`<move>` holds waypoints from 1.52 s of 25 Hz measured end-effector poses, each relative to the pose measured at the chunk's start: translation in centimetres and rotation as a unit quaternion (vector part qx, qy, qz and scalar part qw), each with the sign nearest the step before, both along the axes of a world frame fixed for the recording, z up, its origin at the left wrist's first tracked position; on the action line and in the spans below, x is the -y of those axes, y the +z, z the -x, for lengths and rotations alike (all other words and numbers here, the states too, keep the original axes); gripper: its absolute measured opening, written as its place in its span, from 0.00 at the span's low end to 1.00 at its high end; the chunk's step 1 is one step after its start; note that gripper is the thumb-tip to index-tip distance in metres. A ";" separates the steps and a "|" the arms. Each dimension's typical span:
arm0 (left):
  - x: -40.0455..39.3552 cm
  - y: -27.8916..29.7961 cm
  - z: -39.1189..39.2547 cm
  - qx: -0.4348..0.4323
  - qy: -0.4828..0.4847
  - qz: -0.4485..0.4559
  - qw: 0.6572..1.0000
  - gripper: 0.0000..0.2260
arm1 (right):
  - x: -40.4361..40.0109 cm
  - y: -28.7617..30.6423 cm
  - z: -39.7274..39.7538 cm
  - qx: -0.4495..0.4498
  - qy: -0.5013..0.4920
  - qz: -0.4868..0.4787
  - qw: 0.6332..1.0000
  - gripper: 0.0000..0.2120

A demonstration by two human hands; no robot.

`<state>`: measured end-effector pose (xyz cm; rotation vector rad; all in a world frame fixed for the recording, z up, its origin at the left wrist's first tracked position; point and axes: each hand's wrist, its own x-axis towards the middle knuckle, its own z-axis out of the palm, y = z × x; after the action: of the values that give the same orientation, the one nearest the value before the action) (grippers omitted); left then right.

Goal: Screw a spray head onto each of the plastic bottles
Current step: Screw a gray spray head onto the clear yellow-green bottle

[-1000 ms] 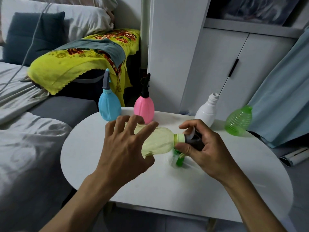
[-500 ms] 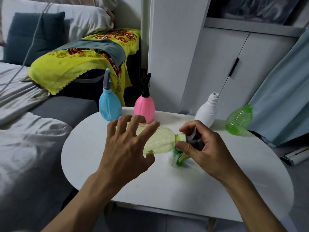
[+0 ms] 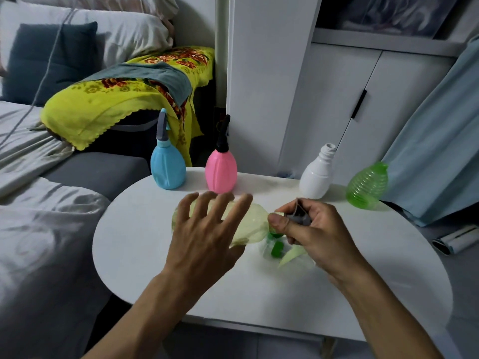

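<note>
A translucent yellow bottle (image 3: 252,224) lies on its side just above the white round table (image 3: 259,294). My left hand (image 3: 207,239) covers its body with spread, straight fingers and the thumb underneath. My right hand (image 3: 318,237) pinches a grey spray head (image 3: 300,216) at the bottle's neck. A green spray head (image 3: 276,248) lies on the table below that hand. A blue bottle (image 3: 168,167) and a pink bottle (image 3: 220,172) stand at the back with heads on. An upright white bottle (image 3: 317,177) and a ribbed green bottle (image 3: 366,187) have open necks.
A grey sofa with bedding (image 3: 51,203) and a yellow cloth (image 3: 103,104) lies to the left of the table. White cupboards (image 3: 337,99) stand behind it, and a blue curtain (image 3: 435,151) hangs at the right.
My right hand has twisted the grey spray head, whose top now points up. My left fingers have shifted across the yellow bottle and look blurred.
</note>
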<state>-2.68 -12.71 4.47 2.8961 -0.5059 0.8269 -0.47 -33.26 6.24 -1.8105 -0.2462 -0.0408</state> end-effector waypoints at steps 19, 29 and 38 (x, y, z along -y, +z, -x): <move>0.8 1.7 0.4 -0.536 -0.247 0.555 0.586 0.18 | -1.9 1.2 0.8 -0.125 0.136 -0.365 0.913 0.19; 1.4 2.1 0.3 -0.478 -0.224 0.321 0.786 0.25 | -0.9 1.1 0.4 -0.195 0.083 -0.344 0.915 0.13; 3.7 1.5 2.0 -0.399 -0.168 0.366 0.824 0.20 | -2.0 1.5 0.9 -0.150 -0.008 -0.308 0.939 0.18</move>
<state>-4.72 -16.39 5.93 2.0479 -0.4331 -0.2476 -1.35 -31.24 7.78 -1.1702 0.0067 0.1353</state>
